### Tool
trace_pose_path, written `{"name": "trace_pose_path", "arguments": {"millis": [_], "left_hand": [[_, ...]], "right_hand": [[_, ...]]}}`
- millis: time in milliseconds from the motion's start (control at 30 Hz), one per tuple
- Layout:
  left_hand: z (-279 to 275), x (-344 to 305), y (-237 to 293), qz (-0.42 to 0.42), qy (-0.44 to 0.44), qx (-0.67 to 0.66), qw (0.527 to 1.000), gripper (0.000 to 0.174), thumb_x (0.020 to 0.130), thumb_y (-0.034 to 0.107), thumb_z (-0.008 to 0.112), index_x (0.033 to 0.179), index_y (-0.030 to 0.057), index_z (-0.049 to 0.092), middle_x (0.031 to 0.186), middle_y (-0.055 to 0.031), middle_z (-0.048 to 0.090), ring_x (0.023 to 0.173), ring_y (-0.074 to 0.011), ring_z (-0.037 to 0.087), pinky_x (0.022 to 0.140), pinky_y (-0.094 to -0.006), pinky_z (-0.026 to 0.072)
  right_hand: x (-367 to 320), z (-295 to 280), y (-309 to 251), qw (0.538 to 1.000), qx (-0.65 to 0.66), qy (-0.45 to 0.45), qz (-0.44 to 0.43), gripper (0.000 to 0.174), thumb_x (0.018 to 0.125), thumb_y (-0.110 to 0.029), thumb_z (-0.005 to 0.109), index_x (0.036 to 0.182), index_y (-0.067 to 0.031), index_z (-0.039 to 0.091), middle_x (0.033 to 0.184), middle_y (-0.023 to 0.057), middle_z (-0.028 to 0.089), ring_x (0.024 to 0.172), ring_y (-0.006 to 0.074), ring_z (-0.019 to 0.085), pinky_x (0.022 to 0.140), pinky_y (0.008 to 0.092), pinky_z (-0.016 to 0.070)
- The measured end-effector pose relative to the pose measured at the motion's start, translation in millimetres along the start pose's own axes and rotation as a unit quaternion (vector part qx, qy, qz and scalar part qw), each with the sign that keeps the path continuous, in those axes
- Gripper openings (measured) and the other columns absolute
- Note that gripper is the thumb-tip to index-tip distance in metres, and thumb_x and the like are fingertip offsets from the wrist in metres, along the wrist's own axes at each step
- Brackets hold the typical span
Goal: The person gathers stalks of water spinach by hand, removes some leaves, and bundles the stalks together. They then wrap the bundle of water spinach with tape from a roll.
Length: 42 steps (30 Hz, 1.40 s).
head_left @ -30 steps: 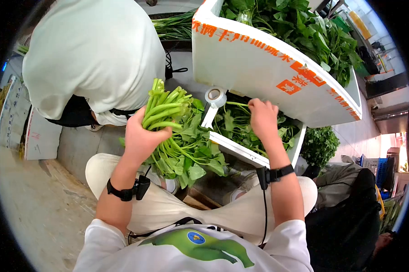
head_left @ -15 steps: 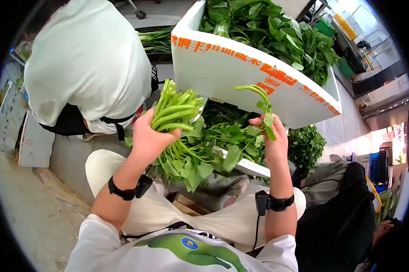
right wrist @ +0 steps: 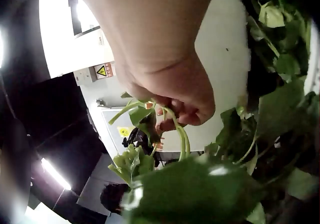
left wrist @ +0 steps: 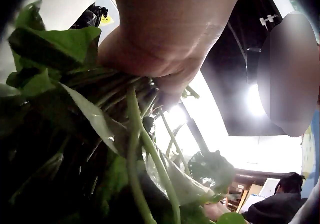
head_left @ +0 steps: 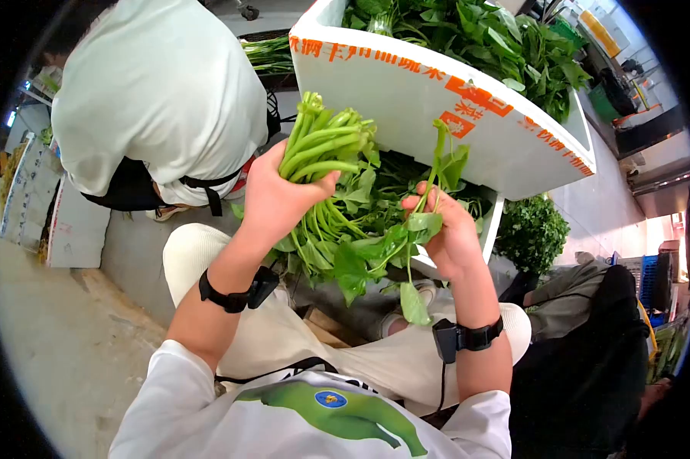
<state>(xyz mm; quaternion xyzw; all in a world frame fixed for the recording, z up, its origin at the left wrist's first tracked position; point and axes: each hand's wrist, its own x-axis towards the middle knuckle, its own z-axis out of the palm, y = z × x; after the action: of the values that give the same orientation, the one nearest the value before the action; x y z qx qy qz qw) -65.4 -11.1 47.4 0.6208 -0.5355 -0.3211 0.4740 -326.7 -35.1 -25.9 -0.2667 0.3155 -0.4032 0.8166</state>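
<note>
My left hand (head_left: 281, 193) grips a thick bunch of leafy greens (head_left: 323, 147), its cut pale-green stems pointing up and its leaves hanging below the fist. To the right, my right hand (head_left: 450, 229) pinches a thin leafy stem (head_left: 437, 164) whose leaves droop over the fingers toward the bunch. In the right wrist view the curled fingers (right wrist: 187, 113) close round that stem, with large leaves in front. Leaves and stems of the bunch (left wrist: 132, 149) fill much of the left wrist view and hide the fingertips there.
A low white foam box (head_left: 492, 229) with more greens stands just beyond my hands. Behind it rises a larger foam box (head_left: 360, 84) with orange lettering, full of leafy greens. A person in a white shirt (head_left: 161, 92) is at the left. Curly greens (head_left: 535, 233) stand at the right.
My right hand has come up out of the low box with a leafy stem and turned it beside the bunch. My left hand, still holding the bunch, has shifted right and up.
</note>
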Motion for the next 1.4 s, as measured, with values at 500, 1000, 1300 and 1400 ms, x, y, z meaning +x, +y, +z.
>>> {"name": "trace_pose_path", "arguments": {"millis": [500,1000,1300,1400], "left_hand": [[-26.0,4.6,-10.1,-0.015,0.017,-0.038,0.999,0.037,0.078,0.014,0.081,0.108,-0.0037,0.068,0.093,-0.0061,0.073,0.080,-0.0082,0.064,0.075,-0.0257,0.0525],[-24.1,2.3,-19.0,0.001,-0.012,-0.042,0.999,0.037,0.076,0.015,0.082,0.106,-0.0015,0.069,0.091,-0.0054,0.074,0.078,-0.0078,0.065,0.073,-0.0265,0.0535],[-17.9,3.6,-15.0,-0.014,-0.020,-0.030,0.999,0.034,0.078,0.013,0.080,0.107,-0.0020,0.069,0.090,-0.0049,0.073,0.079,-0.0078,0.064,0.074,-0.0260,0.0523],[-16.2,4.5,-17.4,-0.023,-0.019,-0.037,0.999,0.034,0.078,0.012,0.079,0.107,-0.0024,0.069,0.091,-0.0044,0.073,0.079,-0.0076,0.063,0.074,-0.0256,0.0520]], "right_hand": [[8.1,5.0,3.7,0.998,0.012,0.028,0.046,0.026,0.103,-0.025,0.051,0.120,-0.0064,0.058,0.099,0.0080,0.070,0.084,0.0174,0.064,0.075,0.0311,0.0530],[11.1,24.3,14.6,0.990,0.088,0.039,0.101,0.026,0.103,-0.025,0.053,0.120,-0.0064,0.056,0.103,0.0080,0.068,0.083,0.0155,0.063,0.074,0.0319,0.0539],[12.5,27.7,23.0,0.990,0.082,0.045,0.105,0.024,0.103,-0.023,0.055,0.120,-0.0058,0.057,0.105,0.0091,0.067,0.079,0.0134,0.062,0.073,0.0292,0.0522],[6.2,41.6,20.4,0.997,0.004,0.023,0.069,0.022,0.104,-0.024,0.052,0.118,-0.0063,0.056,0.105,0.0081,0.067,0.083,0.0132,0.064,0.073,0.0279,0.0509]]}}
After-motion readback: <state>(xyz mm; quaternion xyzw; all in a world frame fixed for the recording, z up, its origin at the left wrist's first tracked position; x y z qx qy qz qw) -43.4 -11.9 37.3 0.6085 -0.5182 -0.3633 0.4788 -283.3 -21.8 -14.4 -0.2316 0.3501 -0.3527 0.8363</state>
